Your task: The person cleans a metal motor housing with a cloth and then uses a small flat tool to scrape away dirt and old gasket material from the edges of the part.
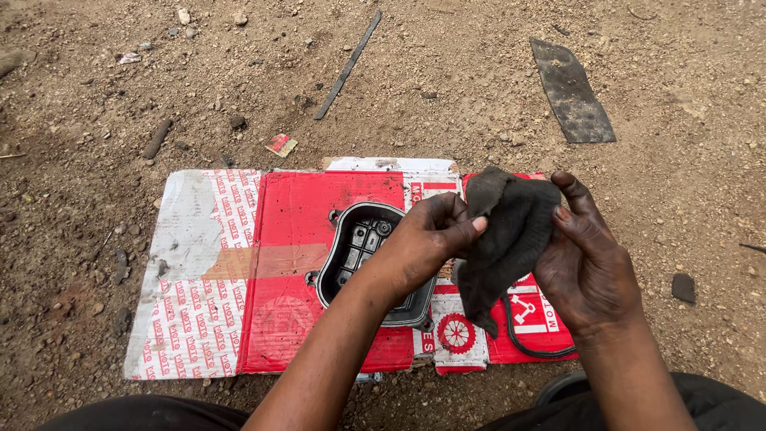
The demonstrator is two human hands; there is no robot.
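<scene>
Item: dark rag [511, 231], bunched, being gripped by both hands above flattened red-and-white cardboard [295, 239] lying on dirt ground. Left hand [423, 243] pinching its 9 o'clock edge; right hand [586, 259] closing on its 3 o'clock side. Black engine cover [359, 247], open side up, resting below the left hand, looking grimy, wiping judged unfinished. Rubber gasket [527, 339] at 5 o'clock.

Dirt ground [670, 207]; flattened red-white cardboard [295, 215] on it, bearing black cover [359, 247], rubber ring [527, 343].
</scene>
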